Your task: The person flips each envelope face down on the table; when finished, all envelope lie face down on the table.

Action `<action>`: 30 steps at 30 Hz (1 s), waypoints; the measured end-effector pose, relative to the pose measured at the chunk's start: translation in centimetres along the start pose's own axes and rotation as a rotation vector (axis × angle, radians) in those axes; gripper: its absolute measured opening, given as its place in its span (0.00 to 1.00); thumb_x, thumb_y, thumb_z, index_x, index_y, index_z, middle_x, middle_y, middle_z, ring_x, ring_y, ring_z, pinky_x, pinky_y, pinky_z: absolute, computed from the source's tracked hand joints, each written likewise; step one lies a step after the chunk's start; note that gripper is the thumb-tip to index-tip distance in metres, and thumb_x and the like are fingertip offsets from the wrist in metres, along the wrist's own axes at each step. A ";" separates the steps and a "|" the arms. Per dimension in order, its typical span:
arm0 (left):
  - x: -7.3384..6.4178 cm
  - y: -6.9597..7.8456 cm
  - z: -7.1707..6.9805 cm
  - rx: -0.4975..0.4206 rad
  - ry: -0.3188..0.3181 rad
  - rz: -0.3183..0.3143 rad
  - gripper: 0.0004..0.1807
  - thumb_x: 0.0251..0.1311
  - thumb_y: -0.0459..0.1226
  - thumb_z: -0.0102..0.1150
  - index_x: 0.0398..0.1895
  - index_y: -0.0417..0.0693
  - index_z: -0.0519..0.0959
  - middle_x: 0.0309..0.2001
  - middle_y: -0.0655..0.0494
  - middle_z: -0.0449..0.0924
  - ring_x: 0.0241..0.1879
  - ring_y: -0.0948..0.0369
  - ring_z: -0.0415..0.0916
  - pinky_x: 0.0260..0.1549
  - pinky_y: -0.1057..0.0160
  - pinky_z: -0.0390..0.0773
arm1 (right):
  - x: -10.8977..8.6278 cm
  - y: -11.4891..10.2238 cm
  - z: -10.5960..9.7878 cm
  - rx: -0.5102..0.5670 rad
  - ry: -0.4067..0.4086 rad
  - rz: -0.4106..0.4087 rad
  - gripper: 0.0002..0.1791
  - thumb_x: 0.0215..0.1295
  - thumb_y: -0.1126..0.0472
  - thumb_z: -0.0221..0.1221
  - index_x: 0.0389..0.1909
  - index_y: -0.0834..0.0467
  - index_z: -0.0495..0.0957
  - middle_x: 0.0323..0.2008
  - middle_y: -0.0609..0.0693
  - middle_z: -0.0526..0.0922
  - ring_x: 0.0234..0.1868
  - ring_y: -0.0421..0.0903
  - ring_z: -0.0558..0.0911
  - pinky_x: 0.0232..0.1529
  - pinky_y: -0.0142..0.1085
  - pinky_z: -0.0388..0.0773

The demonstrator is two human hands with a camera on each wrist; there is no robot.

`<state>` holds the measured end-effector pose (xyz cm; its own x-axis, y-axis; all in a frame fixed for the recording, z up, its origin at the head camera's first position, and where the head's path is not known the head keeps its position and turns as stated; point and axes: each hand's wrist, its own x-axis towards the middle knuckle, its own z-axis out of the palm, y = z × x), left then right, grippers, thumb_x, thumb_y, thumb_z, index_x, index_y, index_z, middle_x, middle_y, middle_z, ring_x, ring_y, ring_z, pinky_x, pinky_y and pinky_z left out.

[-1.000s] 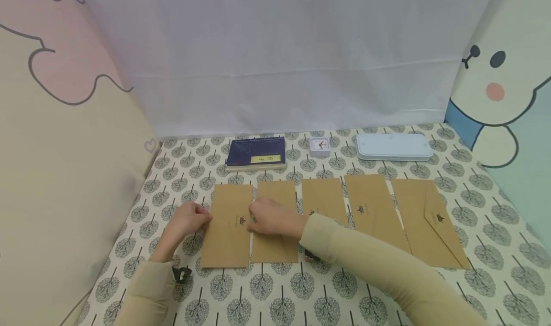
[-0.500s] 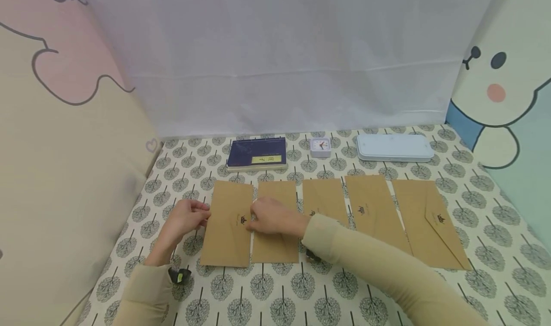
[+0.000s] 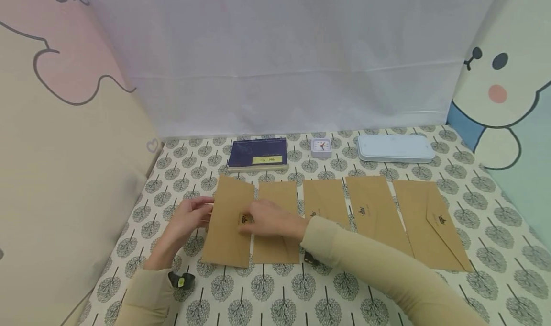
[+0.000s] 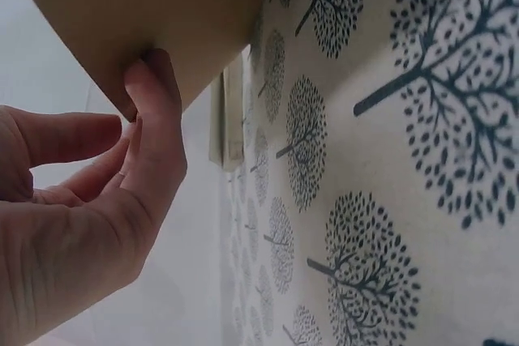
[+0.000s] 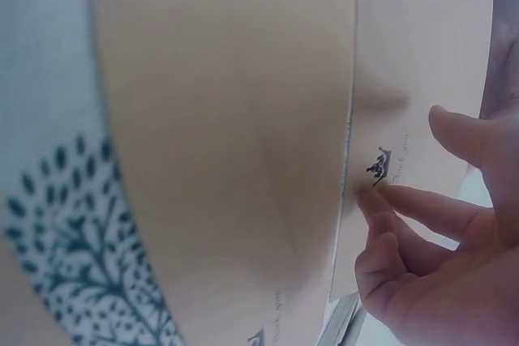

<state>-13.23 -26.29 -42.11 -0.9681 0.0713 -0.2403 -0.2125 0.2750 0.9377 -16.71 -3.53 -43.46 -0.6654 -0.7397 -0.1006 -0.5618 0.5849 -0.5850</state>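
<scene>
The leftmost brown kraft envelope [image 3: 230,240], with a small black crown print, is tilted, its left side raised off the tablecloth. My left hand [image 3: 188,220] holds it by that left edge; in the left wrist view a fingertip [image 4: 158,70] presses its underside and the thumb is close to the edge. My right hand [image 3: 269,218] overlaps the envelope's right edge beside the crown. In the right wrist view its thumb and index finger [image 5: 434,208] are apart, the index tip right at the print. A second envelope [image 3: 275,249] lies flat under the right forearm.
Three more brown envelopes, including the far right one [image 3: 419,220], lie in the row, partly under the right sleeve [image 3: 366,254]. Behind them sit a dark blue book [image 3: 254,151], a small white clock [image 3: 321,147] and a pale blue case [image 3: 396,148] on the tree-print cloth [image 3: 198,287].
The leftmost envelope's left side has risen and shifted slightly right. My left hand has followed it; my right hand has slid a little left onto the crown print.
</scene>
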 end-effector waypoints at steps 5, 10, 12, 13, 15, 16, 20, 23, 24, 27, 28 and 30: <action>0.2 -0.3 0.5 -0.092 -0.094 0.024 0.21 0.69 0.31 0.48 0.61 0.28 0.67 0.43 0.39 0.81 0.37 0.53 0.81 0.39 0.56 0.81 | 0.1 -0.3 0.1 0.031 0.019 0.004 0.26 0.64 0.44 0.60 0.52 0.59 0.78 0.15 0.44 0.66 0.13 0.36 0.59 0.14 0.29 0.61; 0.4 -0.7 1.1 -0.172 -0.165 0.014 0.22 0.70 0.33 0.47 0.64 0.30 0.65 0.46 0.38 0.80 0.40 0.51 0.81 0.42 0.54 0.80 | 0.0 -0.7 0.0 0.081 0.046 -0.005 0.21 0.66 0.42 0.56 0.44 0.57 0.77 0.21 0.45 0.73 0.18 0.36 0.67 0.18 0.29 0.67; 0.5 -0.7 1.4 -0.178 -0.169 0.005 0.23 0.71 0.34 0.47 0.65 0.31 0.65 0.46 0.38 0.80 0.41 0.51 0.80 0.43 0.54 0.79 | -0.1 -0.9 -0.1 0.104 0.049 0.003 0.26 0.67 0.41 0.54 0.50 0.59 0.76 0.27 0.47 0.78 0.22 0.37 0.71 0.23 0.29 0.71; 0.5 -0.8 1.5 -0.179 -0.170 0.003 0.23 0.71 0.35 0.47 0.65 0.31 0.65 0.46 0.39 0.80 0.41 0.51 0.80 0.43 0.54 0.79 | -0.1 -1.0 -0.1 0.115 0.050 0.010 0.29 0.67 0.41 0.53 0.55 0.61 0.74 0.30 0.48 0.80 0.25 0.37 0.74 0.26 0.28 0.73; 0.6 -0.9 1.8 -0.172 -0.170 -0.007 0.23 0.71 0.36 0.46 0.65 0.31 0.66 0.44 0.39 0.80 0.40 0.51 0.80 0.42 0.54 0.80 | -0.2 -1.2 -0.2 0.131 0.051 0.023 0.35 0.68 0.40 0.52 0.64 0.63 0.68 0.40 0.51 0.82 0.32 0.38 0.78 0.33 0.28 0.76; 0.6 -1.0 2.0 -0.165 -0.174 -0.011 0.23 0.71 0.37 0.46 0.65 0.31 0.65 0.44 0.40 0.80 0.40 0.52 0.80 0.41 0.54 0.80 | -0.2 -1.3 -0.2 0.137 0.053 0.030 0.38 0.68 0.39 0.51 0.66 0.63 0.65 0.45 0.52 0.82 0.37 0.39 0.79 0.37 0.28 0.76; 0.7 -1.2 2.7 -0.163 -0.200 -0.041 0.23 0.72 0.36 0.43 0.64 0.29 0.65 0.40 0.43 0.80 0.39 0.52 0.80 0.41 0.54 0.80 | -0.4 -1.4 -0.1 0.185 0.055 0.051 0.39 0.67 0.37 0.50 0.68 0.62 0.62 0.53 0.56 0.79 0.49 0.44 0.80 0.45 0.31 0.77; 0.8 -1.4 3.2 -0.167 -0.210 -0.070 0.23 0.72 0.37 0.43 0.64 0.30 0.64 0.42 0.42 0.79 0.42 0.51 0.79 0.44 0.53 0.79 | -0.4 -1.5 -0.1 0.224 0.055 0.071 0.42 0.67 0.36 0.49 0.69 0.63 0.59 0.56 0.57 0.77 0.52 0.47 0.78 0.47 0.32 0.77; 0.8 -1.4 3.3 -0.164 -0.212 -0.078 0.23 0.73 0.37 0.43 0.64 0.30 0.64 0.43 0.42 0.79 0.43 0.51 0.79 0.44 0.53 0.79 | -0.5 -1.6 -0.2 0.231 0.056 0.078 0.43 0.67 0.35 0.48 0.70 0.63 0.58 0.57 0.57 0.76 0.53 0.47 0.78 0.48 0.33 0.76; 0.9 -1.4 3.5 -0.150 -0.219 -0.096 0.24 0.73 0.39 0.43 0.64 0.31 0.65 0.46 0.40 0.78 0.45 0.49 0.78 0.45 0.52 0.78 | -0.6 -1.7 -0.4 0.259 0.053 0.099 0.46 0.66 0.33 0.47 0.72 0.63 0.52 0.60 0.58 0.73 0.55 0.47 0.77 0.52 0.34 0.74; 0.9 -1.4 3.6 -0.148 -0.223 -0.105 0.24 0.73 0.40 0.44 0.65 0.32 0.65 0.48 0.41 0.77 0.46 0.49 0.78 0.45 0.52 0.78 | -0.7 -1.8 -0.5 0.271 0.053 0.102 0.47 0.66 0.33 0.46 0.72 0.63 0.51 0.60 0.58 0.73 0.56 0.47 0.76 0.53 0.35 0.74; 0.9 -1.4 3.7 -0.149 -0.227 -0.117 0.25 0.72 0.40 0.44 0.65 0.32 0.65 0.49 0.41 0.77 0.46 0.48 0.77 0.46 0.52 0.78 | -0.8 -2.0 -0.7 0.297 0.060 0.097 0.47 0.66 0.33 0.45 0.73 0.62 0.49 0.61 0.58 0.72 0.56 0.47 0.76 0.54 0.36 0.73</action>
<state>-13.26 -23.03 -44.52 -0.8848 0.2647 -0.3834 -0.3546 0.1509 0.9227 -15.41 -3.85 -41.65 -0.7418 -0.6589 -0.1250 -0.3319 0.5227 -0.7853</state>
